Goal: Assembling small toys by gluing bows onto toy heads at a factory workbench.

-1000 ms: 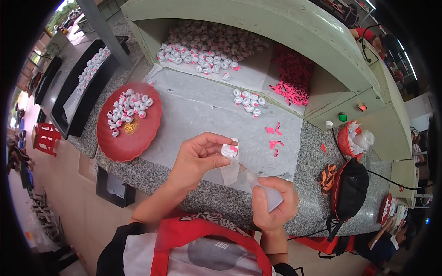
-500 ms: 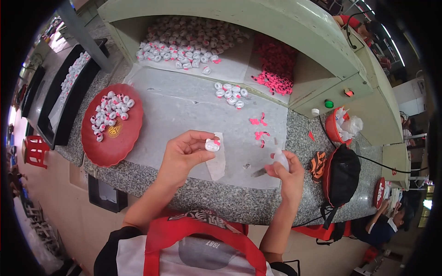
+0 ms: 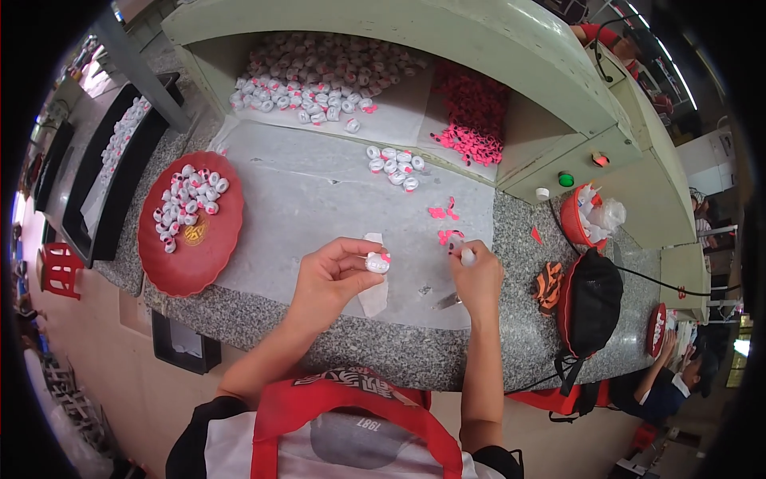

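Note:
My left hand (image 3: 329,278) pinches a small white rounded figure piece (image 3: 377,263) with a pink patch between thumb and fingers. My right hand (image 3: 480,279) is closed around a small translucent white bottle (image 3: 468,257), mostly hidden by the fingers. Its fingertips are beside a pink bow-like piece (image 3: 447,236); whether they touch it I cannot tell. More pink pieces (image 3: 444,211) lie just beyond. A narrow whitish strip (image 3: 373,300) rests under my left hand, and a dark flat blade-like thing (image 3: 448,301) lies near my right wrist. Several white pieces (image 3: 396,166) sit farther back on the paper.
A red scalloped plate (image 3: 153,267) with white pieces stands left, beside a long black tray (image 3: 84,239). The pale green cabinet (image 3: 550,156) holds heaps of white and pink pieces. At right are a red bowl (image 3: 573,219), orange-black cloth (image 3: 547,287) and black bag (image 3: 597,299).
My right hand has moved forward and slightly left with the bottle, up to the pink pieces. My left hand has shifted slightly right, still holding the white figure piece.

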`<control>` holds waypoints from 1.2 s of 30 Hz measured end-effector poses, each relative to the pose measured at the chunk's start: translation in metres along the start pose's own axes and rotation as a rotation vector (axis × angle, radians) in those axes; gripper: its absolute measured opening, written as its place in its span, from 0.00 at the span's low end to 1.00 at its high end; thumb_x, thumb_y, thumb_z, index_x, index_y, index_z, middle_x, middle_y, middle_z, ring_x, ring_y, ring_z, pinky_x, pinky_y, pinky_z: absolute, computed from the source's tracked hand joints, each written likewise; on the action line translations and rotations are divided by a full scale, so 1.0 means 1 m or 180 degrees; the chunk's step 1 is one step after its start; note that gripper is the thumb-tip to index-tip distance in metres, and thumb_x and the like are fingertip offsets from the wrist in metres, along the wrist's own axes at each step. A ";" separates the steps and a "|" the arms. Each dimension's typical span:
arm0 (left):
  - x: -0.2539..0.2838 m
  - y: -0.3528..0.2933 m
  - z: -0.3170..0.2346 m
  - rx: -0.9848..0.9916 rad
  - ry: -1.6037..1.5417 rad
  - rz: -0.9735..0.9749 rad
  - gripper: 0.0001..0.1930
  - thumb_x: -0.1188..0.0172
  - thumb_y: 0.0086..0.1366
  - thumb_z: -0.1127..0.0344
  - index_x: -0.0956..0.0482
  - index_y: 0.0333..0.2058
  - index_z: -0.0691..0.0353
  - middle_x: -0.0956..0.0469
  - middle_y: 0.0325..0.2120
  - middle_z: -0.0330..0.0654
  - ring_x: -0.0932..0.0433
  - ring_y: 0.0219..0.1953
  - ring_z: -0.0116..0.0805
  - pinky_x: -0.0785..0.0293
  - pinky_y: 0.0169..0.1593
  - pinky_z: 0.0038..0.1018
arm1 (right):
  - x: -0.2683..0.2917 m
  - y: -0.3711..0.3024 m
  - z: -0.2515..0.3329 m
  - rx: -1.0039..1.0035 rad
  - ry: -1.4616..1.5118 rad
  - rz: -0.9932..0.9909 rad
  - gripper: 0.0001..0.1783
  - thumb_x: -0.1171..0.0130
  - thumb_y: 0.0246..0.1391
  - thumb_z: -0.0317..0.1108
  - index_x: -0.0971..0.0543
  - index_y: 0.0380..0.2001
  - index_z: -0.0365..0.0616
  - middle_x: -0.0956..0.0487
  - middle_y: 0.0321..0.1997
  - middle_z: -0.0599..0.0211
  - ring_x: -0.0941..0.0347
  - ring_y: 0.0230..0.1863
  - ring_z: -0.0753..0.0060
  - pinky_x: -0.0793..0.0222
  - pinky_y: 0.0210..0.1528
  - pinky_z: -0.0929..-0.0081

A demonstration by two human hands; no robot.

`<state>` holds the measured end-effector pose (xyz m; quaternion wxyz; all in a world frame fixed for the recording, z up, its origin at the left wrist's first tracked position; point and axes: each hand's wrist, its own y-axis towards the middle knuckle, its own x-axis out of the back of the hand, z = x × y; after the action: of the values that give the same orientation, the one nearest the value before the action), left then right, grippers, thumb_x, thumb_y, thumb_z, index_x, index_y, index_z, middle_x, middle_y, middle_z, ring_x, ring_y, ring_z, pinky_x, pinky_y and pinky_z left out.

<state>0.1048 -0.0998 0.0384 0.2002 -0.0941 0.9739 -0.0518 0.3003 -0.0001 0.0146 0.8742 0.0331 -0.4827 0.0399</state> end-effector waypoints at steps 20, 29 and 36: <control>-0.006 -0.005 0.000 -0.1172 0.0778 -0.0166 0.16 0.46 0.48 0.86 0.27 0.37 0.66 0.29 0.38 0.44 0.27 0.41 0.31 0.27 0.44 0.23 | 0.013 -0.045 0.079 0.0870 0.2863 0.0742 0.06 0.39 0.38 0.20 0.25 0.24 0.35 0.26 0.24 0.67 0.32 0.24 0.82 0.37 0.24 0.87; 0.003 -0.004 -0.009 -0.0366 0.0022 0.0620 0.17 0.48 0.52 0.84 0.29 0.43 0.70 0.31 0.44 0.49 0.29 0.44 0.35 0.31 0.47 0.27 | 0.021 -0.051 0.079 0.0114 0.3108 0.0680 0.10 0.37 0.36 0.20 0.26 0.26 0.38 0.27 0.21 0.71 0.33 0.25 0.85 0.37 0.28 0.87; -0.011 -0.014 -0.007 -0.0872 0.0177 0.0178 0.13 0.50 0.55 0.82 0.29 0.41 0.71 0.29 0.39 0.47 0.28 0.41 0.33 0.32 0.45 0.25 | 0.017 -0.052 0.079 0.0476 0.2965 0.0789 0.12 0.39 0.36 0.18 0.23 0.30 0.36 0.28 0.24 0.72 0.34 0.27 0.86 0.39 0.29 0.87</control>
<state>0.1143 -0.1109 0.0511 0.1597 -0.0919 0.9792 0.0846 0.2477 -0.0587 0.0702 0.9812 0.0167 -0.0362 0.1889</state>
